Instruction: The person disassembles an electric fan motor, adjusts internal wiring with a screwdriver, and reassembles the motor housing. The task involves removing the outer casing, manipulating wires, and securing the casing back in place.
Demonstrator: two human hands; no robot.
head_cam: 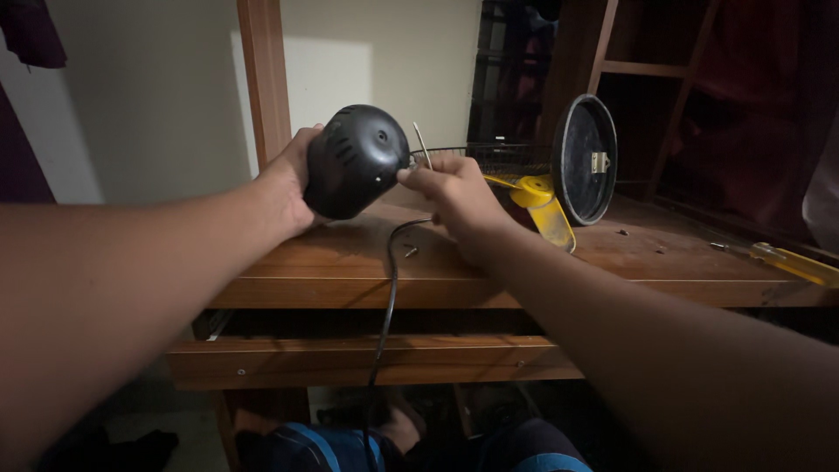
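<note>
Held just above the wooden worktop (489, 271), the rounded black motor housing (357, 162) looks rigid, smooth and probably fairly heavy, so the left hand (293, 179) cups its back while the right hand (454, 188) pinches its front edge.

Dim indoor scene with one pale patch of light on the wall.

Light falls brightest on the wall (350, 79) behind the wooden post (265, 79), and a soft sheen lies on the black motor housing (357, 162). The shelves (664, 96) at right sink into near-black shadow. Forearms bulge and soften at the lower corners from wide-angle distortion; grain veils the dark areas.
</note>
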